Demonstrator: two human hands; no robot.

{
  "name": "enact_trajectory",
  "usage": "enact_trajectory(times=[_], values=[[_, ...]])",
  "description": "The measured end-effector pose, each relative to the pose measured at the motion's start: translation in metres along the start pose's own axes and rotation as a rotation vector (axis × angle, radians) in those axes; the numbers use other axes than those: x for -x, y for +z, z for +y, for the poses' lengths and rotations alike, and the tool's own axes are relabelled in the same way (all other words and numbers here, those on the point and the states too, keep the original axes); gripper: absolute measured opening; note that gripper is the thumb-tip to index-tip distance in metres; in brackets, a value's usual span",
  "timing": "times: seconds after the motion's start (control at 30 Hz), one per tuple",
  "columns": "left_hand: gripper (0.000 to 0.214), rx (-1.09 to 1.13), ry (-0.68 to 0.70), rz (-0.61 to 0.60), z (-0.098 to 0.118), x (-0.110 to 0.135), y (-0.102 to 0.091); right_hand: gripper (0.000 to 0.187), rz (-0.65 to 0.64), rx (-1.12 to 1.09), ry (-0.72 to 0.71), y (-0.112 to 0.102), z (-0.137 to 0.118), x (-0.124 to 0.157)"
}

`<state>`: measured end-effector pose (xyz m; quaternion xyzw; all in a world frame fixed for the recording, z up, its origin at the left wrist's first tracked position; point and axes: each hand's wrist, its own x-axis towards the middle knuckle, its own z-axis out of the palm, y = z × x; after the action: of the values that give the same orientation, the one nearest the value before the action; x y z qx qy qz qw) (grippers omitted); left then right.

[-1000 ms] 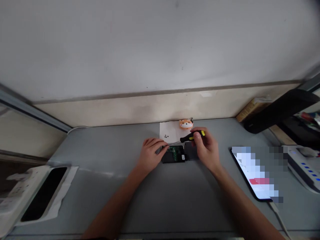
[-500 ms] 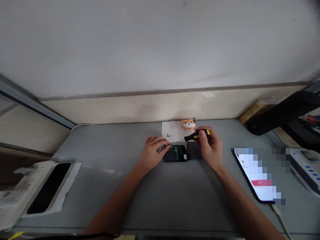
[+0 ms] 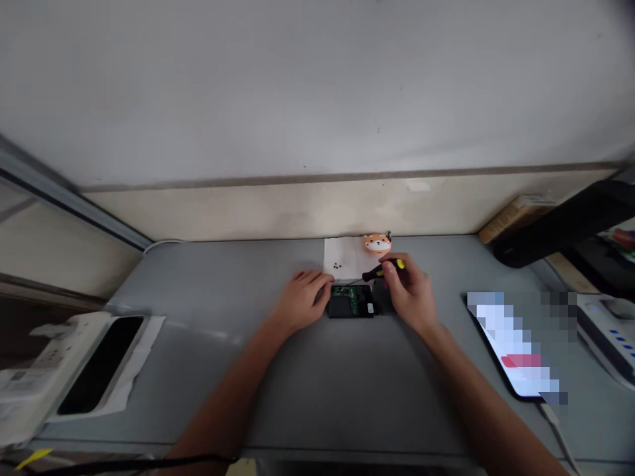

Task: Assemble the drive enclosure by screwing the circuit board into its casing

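Mid-desk, on the grey tabletop [image 3: 198, 377]:
- left hand [image 3: 301, 303] lies flat, fingers against the black casing [image 3: 341, 307]
- right hand [image 3: 409, 294] clamped on a yellow-and-black screwdriver [image 3: 389, 268], shaft reaching over the green circuit board [image 3: 348, 294]
- hands apart, either side of the casing
- behind, white paper [image 3: 350, 254] holding tiny black screws [image 3: 337, 266]

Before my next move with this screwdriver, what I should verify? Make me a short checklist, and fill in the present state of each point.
1. Black-and-yellow screwdriver gripped in right hand: ok.
2. Screwdriver tip seated on a screw: cannot tell, too small to see.
3. Left hand steadying the black case: cannot tell, it is close but contact is unclear.
4. Green circuit board uncovered in the case: ok.
5. Small black screws grouped on the white paper: ok.
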<state>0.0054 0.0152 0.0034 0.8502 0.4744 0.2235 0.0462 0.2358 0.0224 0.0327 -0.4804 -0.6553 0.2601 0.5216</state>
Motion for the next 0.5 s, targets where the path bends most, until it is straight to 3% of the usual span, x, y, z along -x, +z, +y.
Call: enact_trajectory(times=[0.5], values=[[0.026, 0.063, 0.030, -0.052, -0.001, 0.000, 0.005, 0.021, -0.048, 0.061, -0.072, 0.012, -0.018, -0.005]])
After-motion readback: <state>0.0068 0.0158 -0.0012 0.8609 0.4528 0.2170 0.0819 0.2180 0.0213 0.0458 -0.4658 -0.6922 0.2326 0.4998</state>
